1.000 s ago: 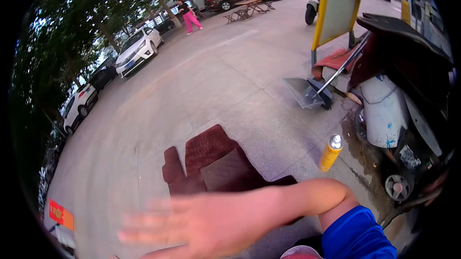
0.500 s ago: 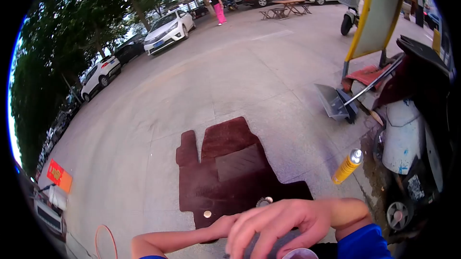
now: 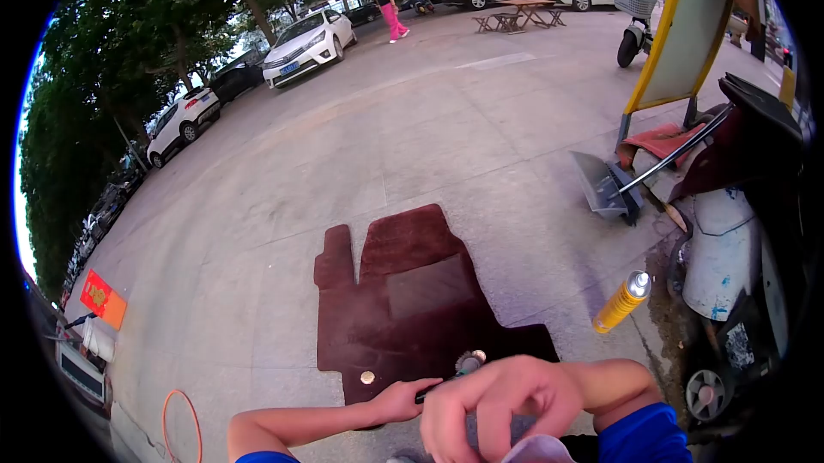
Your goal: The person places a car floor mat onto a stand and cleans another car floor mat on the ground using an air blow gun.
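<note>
A dark maroon car floor mat (image 3: pixel 412 326) lies flat on the pavement in front of me. A round bristled head (image 3: pixel 470 362) of a tool is over the mat's near edge, mostly hidden behind my hands. My left hand (image 3: pixel 403 400) is closed around a dark handle-like part near it. Close to the camera, my right hand (image 3: pixel 502 403) has its fingers curled; whatever is in them is hidden. A pale rounded thing (image 3: pixel 539 450) shows below the right hand. To the right of the mat stands a yellow spray can (image 3: pixel 622 302).
A dustpan (image 3: pixel 605 187) and a grimy white cylinder (image 3: pixel 723 253) are at the right, beside a yellow-framed board (image 3: pixel 678 34). An orange hose (image 3: pixel 182 420) loops at the lower left. Parked cars (image 3: pixel 309 44), a wooden table (image 3: pixel 525 5) and a person in pink trousers (image 3: pixel 390 17) are farther off.
My right hand has shifted slightly right, and more of the dark part at my left hand shows. The distant person has taken a step. The view has tilted slightly.
</note>
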Motion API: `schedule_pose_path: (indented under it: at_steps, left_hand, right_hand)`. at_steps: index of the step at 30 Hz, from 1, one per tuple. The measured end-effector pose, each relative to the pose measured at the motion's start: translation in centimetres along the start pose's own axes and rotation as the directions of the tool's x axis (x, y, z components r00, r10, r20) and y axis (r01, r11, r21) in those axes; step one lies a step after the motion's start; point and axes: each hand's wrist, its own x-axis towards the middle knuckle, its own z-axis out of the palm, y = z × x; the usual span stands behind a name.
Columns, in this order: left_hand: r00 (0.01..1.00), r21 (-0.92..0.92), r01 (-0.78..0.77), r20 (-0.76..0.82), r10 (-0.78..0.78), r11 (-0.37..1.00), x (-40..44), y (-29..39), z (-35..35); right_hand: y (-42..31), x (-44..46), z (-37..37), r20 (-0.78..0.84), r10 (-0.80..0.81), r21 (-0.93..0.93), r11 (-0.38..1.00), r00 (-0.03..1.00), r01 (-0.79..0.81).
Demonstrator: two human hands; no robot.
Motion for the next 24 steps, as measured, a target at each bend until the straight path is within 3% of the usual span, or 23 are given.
schedule_pose_path:
  at_steps: [1,3,5,7,9,10,13,18,21,22,24]
  left_hand:
    - [1.0,0.002,-0.004,0.004,0.004,1.0,0.1,0.1,-0.1]
    - [0.988,-0.037,0.072,0.139,-0.066,0.997,0.4,0.2,-0.5]
    - [0.987,0.029,0.012,0.157,-0.016,1.0,0.6,-4.3,1.3]
    - [0.984,0.086,-0.05,0.177,0.034,0.995,0.6,-4.7,1.8]
    - [0.997,0.094,0.047,0.05,-0.052,0.994,0.4,-3.6,2.0]
    - [0.998,0.017,0.059,0.013,-0.059,0.998,0.1,0.0,0.4]
    - [1.0,-0.04,-0.002,0.02,0.002,0.999,0.3,-0.9,0.6]
    - [0.999,-0.03,0.047,0.009,-0.047,0.998,-0.3,-0.1,1.2]
    - [0.999,-0.015,0.034,-0.028,-0.034,0.999,-0.4,2.2,0.1]
    - [0.997,-0.098,0.053,-0.051,-0.058,0.994,-0.7,3.0,-0.2]
    - [0.998,-0.052,0.067,-0.013,-0.068,0.996,-0.2,1.5,0.1]
  right_hand:
    - [-0.7,0.1,-0.2,-0.002,-0.002,-0.005,1.0,1.0,0.002]
    - [-1.9,0.3,-0.9,-0.034,0.174,-0.08,0.981,0.984,-0.176]
    - [-1.7,0.1,-1.4,-0.051,0.154,-0.132,0.978,0.987,-0.16]
    - [-1.7,0.0,-1.7,-0.068,0.131,-0.118,0.983,0.989,-0.138]
    - [-2.4,0.4,-1.9,-0.084,0.059,-0.062,0.996,0.995,-0.064]
    - [-2.6,0.5,-1.7,-0.095,0.01,-0.046,0.999,0.995,-0.014]
    - [-2.9,0.6,-1.9,-0.062,-0.052,-0.006,0.999,0.997,0.052]
    - [-3.3,1.6,0.1,-0.182,0.172,-0.063,0.98,0.968,-0.186]
    - [-3.4,2.4,0.9,-0.145,0.162,-0.064,0.983,0.976,-0.172]
    - [-3.4,2.4,0.9,-0.142,0.166,-0.062,0.982,0.976,-0.176]
    - [-3.2,2.2,0.9,-0.155,0.069,-0.089,0.993,0.986,-0.083]
